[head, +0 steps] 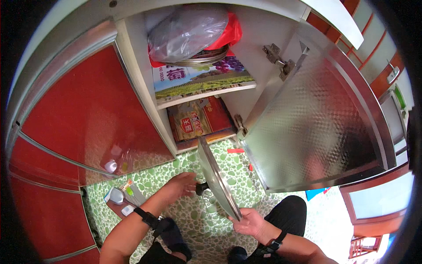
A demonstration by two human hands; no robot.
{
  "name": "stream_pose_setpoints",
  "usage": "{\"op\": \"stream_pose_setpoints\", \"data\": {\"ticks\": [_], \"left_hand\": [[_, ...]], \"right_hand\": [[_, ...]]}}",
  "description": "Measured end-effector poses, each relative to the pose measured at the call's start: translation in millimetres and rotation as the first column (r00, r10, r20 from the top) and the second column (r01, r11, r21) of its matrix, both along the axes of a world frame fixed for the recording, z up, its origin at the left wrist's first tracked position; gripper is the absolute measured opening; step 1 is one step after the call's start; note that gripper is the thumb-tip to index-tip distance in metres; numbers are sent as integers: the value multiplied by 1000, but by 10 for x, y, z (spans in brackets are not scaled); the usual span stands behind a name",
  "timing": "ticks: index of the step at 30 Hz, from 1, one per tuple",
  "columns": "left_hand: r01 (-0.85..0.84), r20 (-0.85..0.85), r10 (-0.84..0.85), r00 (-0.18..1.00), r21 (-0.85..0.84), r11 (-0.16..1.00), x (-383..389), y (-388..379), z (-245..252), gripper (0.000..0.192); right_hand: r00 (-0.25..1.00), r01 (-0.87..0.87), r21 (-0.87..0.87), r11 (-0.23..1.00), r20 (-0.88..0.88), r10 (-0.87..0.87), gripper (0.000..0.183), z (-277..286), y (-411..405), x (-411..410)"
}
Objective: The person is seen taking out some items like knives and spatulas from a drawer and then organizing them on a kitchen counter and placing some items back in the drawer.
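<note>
A glass pan lid point(219, 181) with a metal rim and a black knob stands on edge in the air before the open cabinet. My right hand point(249, 222) grips its lower rim. At the black knob point(201, 188), my left hand point(183, 185) is close by with fingers apart; whether they touch the knob I cannot tell. On the cabinet's upper shelf point(207, 95), a grey plastic bag point(188, 33) lies over a red bag and round metal rims, above a printed sheet with grapes. Below, the lower compartment holds a flat red and gold printed package point(197, 122).
The cabinet door point(316, 125) stands open at the right on metal hinges. Closed red doors point(99, 109) are at the left. A metal ladle or spatula point(117, 195) and small packets lie on the pebble-patterned floor point(197, 211) at lower left. My knees and feet are below.
</note>
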State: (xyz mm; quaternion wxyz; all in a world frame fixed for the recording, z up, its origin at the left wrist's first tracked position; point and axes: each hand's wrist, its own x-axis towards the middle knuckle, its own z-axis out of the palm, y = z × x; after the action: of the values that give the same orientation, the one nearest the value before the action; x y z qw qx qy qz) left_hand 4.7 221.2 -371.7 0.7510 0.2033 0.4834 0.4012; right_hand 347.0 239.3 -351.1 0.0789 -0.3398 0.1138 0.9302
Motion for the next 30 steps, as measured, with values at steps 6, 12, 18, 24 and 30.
{"op": "stream_pose_setpoints", "data": {"ticks": [6, 12, 18, 24, 30], "left_hand": [[-112, 211, 75, 975, 167, 980, 530, -155, 79, 64], [-293, 581, 49, 813, 334, 896, 531, -232, -495, 47], [-398, 798, 266, 541, -36, 917, 678, -10, -54, 47], [-346, 730, 250, 637, -19, 938, 592, 39, 156, 31], [-339, 651, 125, 749, 215, 916, 449, 86, 342, 34]], "right_hand": [[993, -42, 9, 999, -109, 43, 29, -109, -275, -114], [962, 36, 23, 999, -270, -28, 28, -85, -462, -298], [870, 16, 13, 1000, -493, -7, 23, 315, -386, -545], [678, 6, -29, 1000, -734, -25, 26, 385, -361, -701], [776, 12, 115, 993, -628, 64, 53, 334, -376, -777]]}}
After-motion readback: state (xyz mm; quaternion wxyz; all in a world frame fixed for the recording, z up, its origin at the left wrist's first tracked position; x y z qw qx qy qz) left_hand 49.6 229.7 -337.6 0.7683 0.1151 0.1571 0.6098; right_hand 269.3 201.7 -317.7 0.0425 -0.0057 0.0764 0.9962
